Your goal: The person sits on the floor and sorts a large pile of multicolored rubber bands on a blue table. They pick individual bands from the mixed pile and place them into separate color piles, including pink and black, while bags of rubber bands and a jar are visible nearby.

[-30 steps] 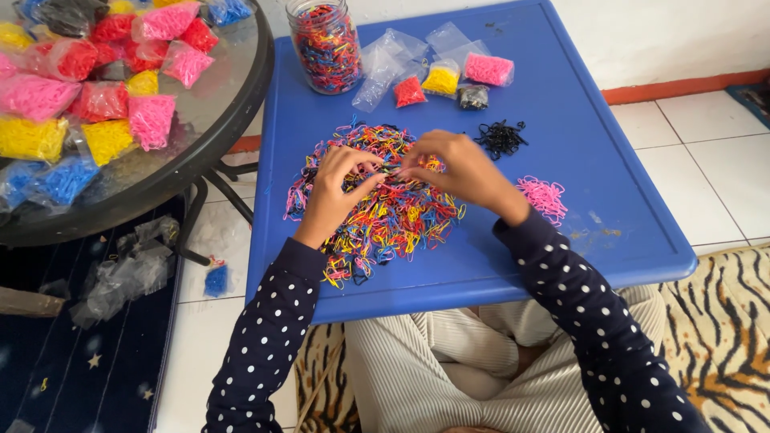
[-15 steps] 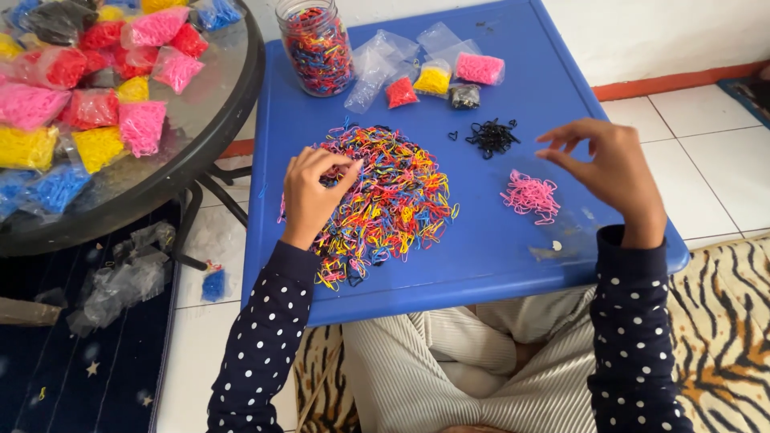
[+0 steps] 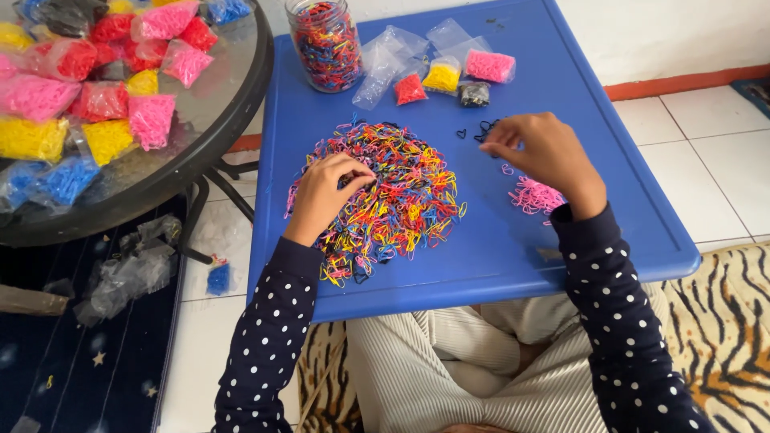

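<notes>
My left hand pinches into the heap of rubber bands, a tangled red, yellow, blue, pink and black mound; my right hand hovers beside it, grip unclear.

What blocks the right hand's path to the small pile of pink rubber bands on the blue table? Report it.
Nothing visible does. The right hand hovers just above and left of the small pile of pink rubber bands, with only bare blue plastic table between them. The black bands lie on the hand's far side.
</notes>
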